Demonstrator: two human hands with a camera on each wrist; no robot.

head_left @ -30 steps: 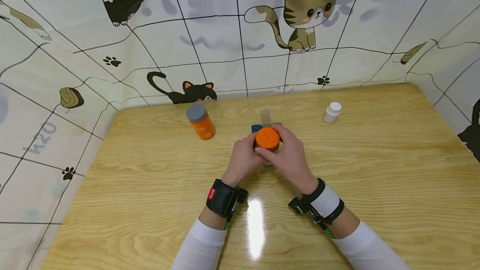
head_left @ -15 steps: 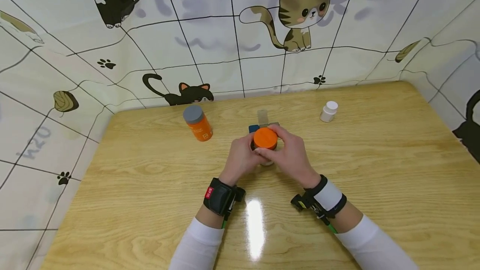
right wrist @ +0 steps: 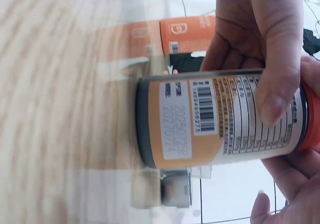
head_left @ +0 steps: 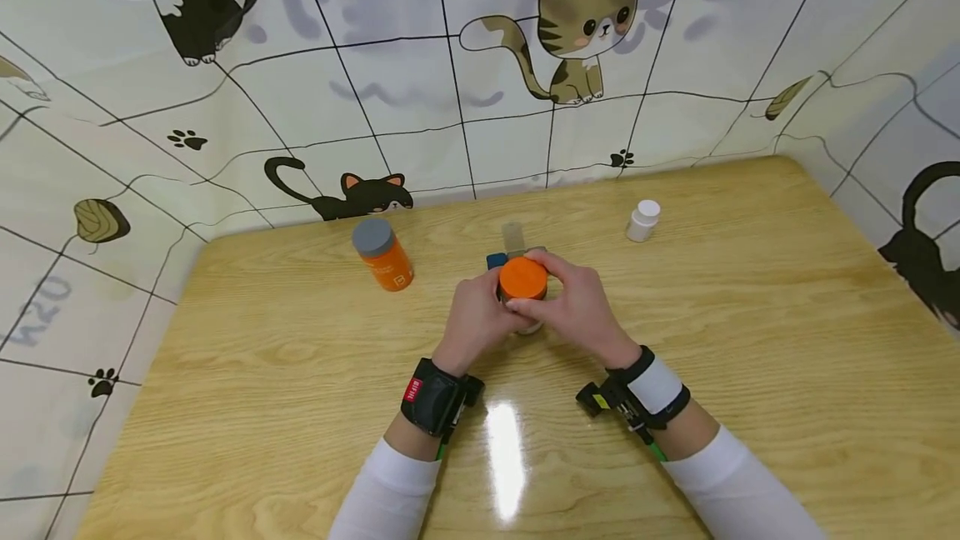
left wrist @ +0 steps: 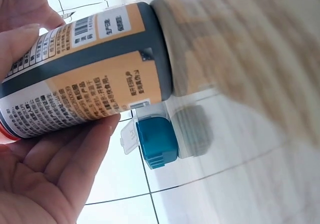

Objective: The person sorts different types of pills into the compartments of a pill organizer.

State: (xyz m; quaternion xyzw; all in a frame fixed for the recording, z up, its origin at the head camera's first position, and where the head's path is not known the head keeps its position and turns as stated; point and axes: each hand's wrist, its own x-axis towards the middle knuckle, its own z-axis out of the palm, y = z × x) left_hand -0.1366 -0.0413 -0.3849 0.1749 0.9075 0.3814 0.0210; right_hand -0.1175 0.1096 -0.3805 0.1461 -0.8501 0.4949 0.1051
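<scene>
A supplement bottle (right wrist: 190, 119) with a dark base and a printed orange and white label stands upright between my hands. My left hand (head_left: 477, 315) grips its body, with the thumb lying on the label (right wrist: 200, 149) and the fingers round the far side. At the top, my right hand (head_left: 577, 307) holds the orange cap (head_left: 522, 277), its thumb across the near side and index finger at the far edge. Just behind the bottle sits a small pill box with a teal compartment (left wrist: 159, 139) and a raised clear lid (head_left: 513, 236); the bottle and hands partly hide it.
On the wooden table (head_left: 300, 407), an orange bottle with a grey lid (head_left: 383, 255) stands to the left. A small white bottle (head_left: 642, 221) is at the back right. A cat-print sheet (head_left: 420, 82) rises behind the table's back edge.
The head view has turned slightly to the right, so everything sits further left in it. Both hands keep their places on the bottle and cap, with hardly any visible shift.
</scene>
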